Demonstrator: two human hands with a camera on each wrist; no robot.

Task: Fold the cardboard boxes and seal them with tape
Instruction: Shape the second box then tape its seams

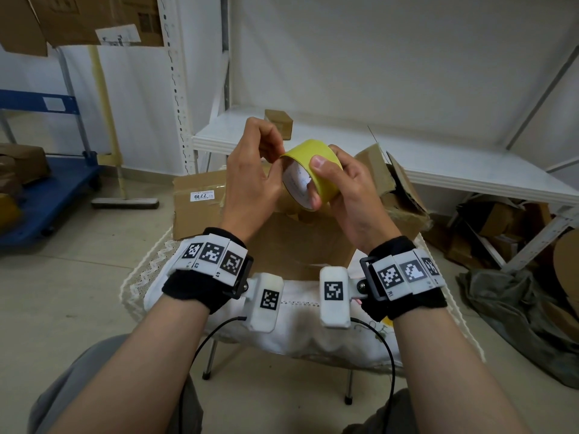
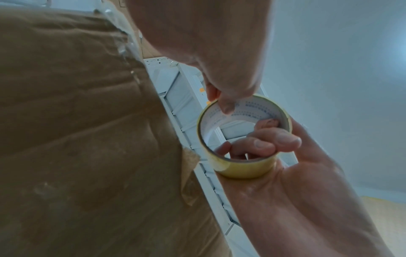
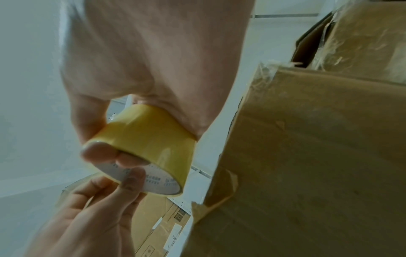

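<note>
While the right hand grips the glossy yellow tape roll, its open white-lined core faces the person's left. The left hand pinches its rim with thumb and curled fingers, above a creased brown cardboard box.

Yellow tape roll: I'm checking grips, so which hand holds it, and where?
The right hand grips the yellow tape roll, thumb on its outer band, fingers through the core. The left hand pinches its rim.
</note>
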